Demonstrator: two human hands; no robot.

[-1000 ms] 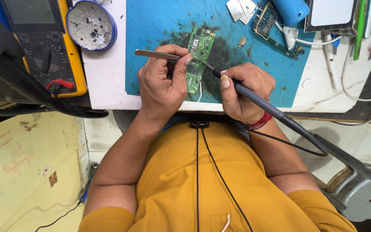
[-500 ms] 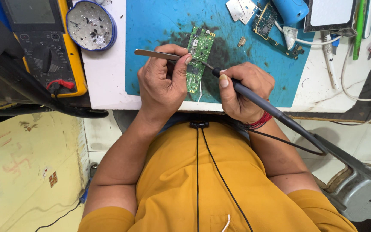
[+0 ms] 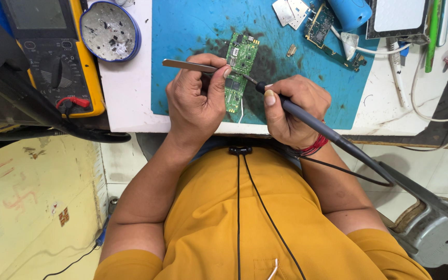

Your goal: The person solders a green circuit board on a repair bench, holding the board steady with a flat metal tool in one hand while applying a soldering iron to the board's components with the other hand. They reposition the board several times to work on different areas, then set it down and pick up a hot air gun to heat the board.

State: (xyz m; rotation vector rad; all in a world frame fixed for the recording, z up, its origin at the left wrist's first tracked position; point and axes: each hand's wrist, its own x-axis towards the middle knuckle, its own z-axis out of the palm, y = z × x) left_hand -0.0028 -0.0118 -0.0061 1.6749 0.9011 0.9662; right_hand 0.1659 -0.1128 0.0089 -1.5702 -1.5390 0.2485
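The left hand point(image 3: 195, 101) pinches tweezers point(image 3: 187, 65) whose tips it hides, while the right hand point(image 3: 296, 111) grips a soldering iron point(image 3: 307, 118) touching the green circuit board point(image 3: 239, 70).

White workbench point(image 3: 130, 103) under a blue mat point(image 3: 182, 41) — pale tiled floor point(image 3: 125, 166) below.

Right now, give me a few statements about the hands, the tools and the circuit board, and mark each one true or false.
1. The left hand holds metal tweezers. True.
2. The right hand holds a screwdriver. False: it grips a soldering iron.
3. The green circuit board lies on the blue mat. True.
4. The multimeter sits right of the mat. False: it is to the left.
5. The round tin lies between multimeter and mat. True.
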